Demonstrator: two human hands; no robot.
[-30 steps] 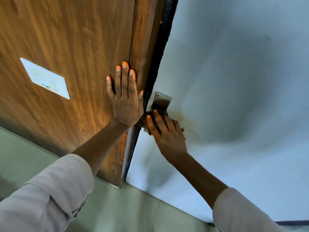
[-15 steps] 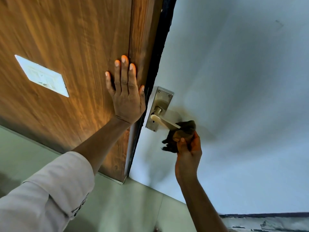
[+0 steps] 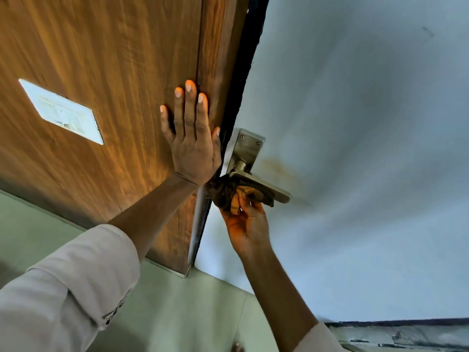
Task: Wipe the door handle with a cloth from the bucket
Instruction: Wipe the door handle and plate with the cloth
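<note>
A metal lever door handle (image 3: pixel 269 187) on a steel backplate (image 3: pixel 247 148) sticks out from the pale door (image 3: pixel 355 148). My right hand (image 3: pixel 245 219) holds a dark brown cloth (image 3: pixel 223 191) bunched under the lever, near its pivot. The fingers are wrapped up behind the cloth and partly hidden by it. My left hand (image 3: pixel 191 138) lies flat with fingers spread on the wooden panel (image 3: pixel 101 59) just left of the door's edge. No bucket is in view.
A white rectangular plate (image 3: pixel 62 111) is fixed to the wooden panel at the left. A dark rubber strip (image 3: pixel 247 64) runs along the gap between panel and door. Green tiled floor (image 3: pixel 177 313) lies below. A brownish stain marks the door beside the handle.
My right hand slid the cloth out to the lever's tip half a second ago, then back left under the lever near the pivot. My left hand stayed flat on the wood.
</note>
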